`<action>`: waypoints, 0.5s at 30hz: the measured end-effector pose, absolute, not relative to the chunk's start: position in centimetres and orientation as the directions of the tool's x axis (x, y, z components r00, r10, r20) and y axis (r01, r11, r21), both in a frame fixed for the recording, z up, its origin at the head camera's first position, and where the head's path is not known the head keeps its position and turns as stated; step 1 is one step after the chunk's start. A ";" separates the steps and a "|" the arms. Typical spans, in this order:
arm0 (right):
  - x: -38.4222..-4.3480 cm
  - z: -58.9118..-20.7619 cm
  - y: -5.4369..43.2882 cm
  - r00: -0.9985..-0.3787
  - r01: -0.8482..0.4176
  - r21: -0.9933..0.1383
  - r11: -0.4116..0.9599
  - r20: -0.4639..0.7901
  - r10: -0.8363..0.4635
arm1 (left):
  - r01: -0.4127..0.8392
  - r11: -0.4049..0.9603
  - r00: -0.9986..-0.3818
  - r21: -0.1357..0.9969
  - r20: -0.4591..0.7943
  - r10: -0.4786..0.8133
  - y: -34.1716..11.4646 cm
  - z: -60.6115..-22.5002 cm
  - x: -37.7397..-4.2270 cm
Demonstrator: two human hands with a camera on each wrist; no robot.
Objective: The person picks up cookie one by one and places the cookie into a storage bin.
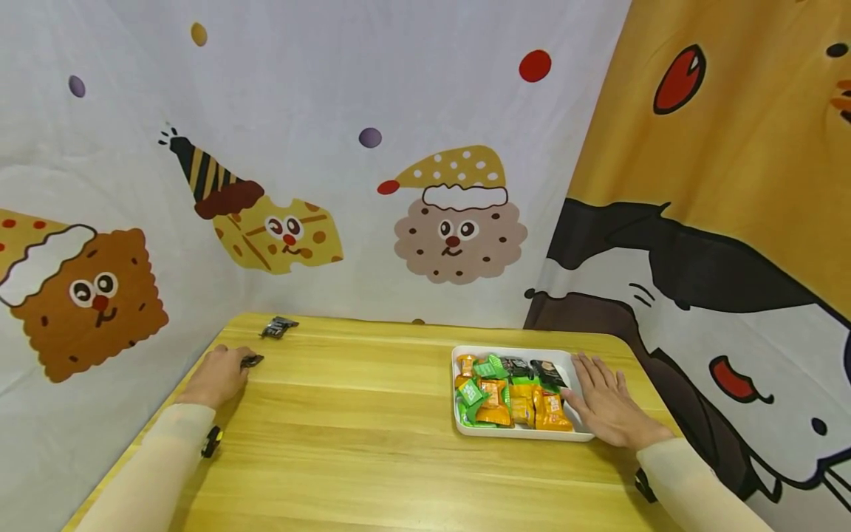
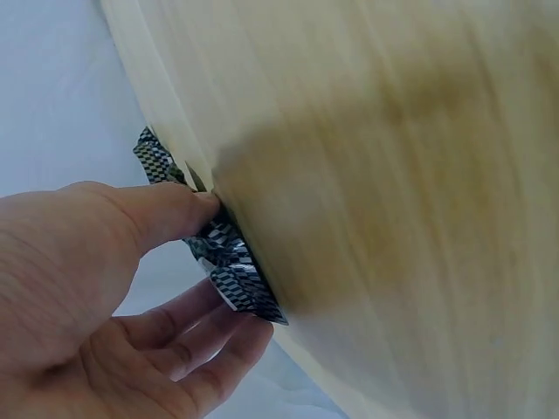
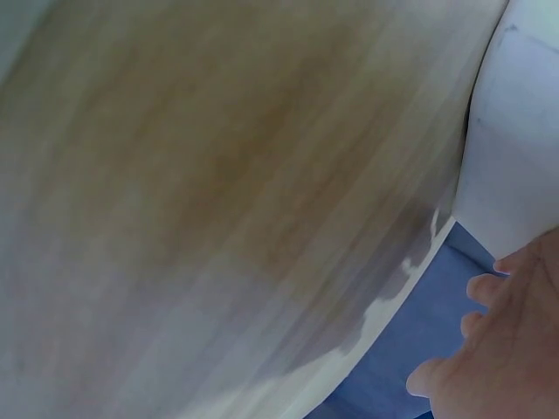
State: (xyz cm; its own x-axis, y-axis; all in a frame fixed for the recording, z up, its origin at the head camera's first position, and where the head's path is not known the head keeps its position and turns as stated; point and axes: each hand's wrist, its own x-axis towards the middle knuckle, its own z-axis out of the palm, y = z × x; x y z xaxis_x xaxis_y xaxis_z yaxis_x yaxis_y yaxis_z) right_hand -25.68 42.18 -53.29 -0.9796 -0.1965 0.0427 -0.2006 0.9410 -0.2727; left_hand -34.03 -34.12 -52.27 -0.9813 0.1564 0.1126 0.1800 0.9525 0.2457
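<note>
At the table's left edge my left hand (image 1: 218, 375) pinches a small black wrapped snack packet (image 1: 252, 360) between thumb and fingers. Up close in the left wrist view, the packet (image 2: 238, 272) shows a black-and-white checkered wrapper, partly covered by the thumb. Over on the right, my right hand (image 1: 608, 406) rests against the right side of a white tray (image 1: 525, 434) with its fingers straight. Orange packets (image 1: 550, 411), green packets (image 1: 490, 367) and black packets (image 1: 547, 373) lie in the tray. The right wrist view has only the tray's outer wall (image 3: 524, 140).
Another black packet (image 1: 278, 327) lies near the table's back left corner. The wooden table (image 1: 359, 414) stretches between the hands. A printed cloth (image 1: 306, 89) hangs behind it, and a yellow cartoon cloth (image 1: 612, 162) hangs along the right side.
</note>
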 end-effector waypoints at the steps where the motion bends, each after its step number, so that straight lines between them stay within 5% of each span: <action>1: -25.7 -53.3 42.2 -0.980 -0.201 -0.271 0.941 0.043 -0.196 | 0.186 0.952 -0.979 0.243 0.124 0.160 -34.1 -52.3 -34.0; 15: -25.7 -53.5 42.2 -0.981 -0.196 -0.256 0.947 0.054 -0.188 | 0.182 0.949 -0.975 0.259 0.174 0.139 -34.0 -52.1 -33.5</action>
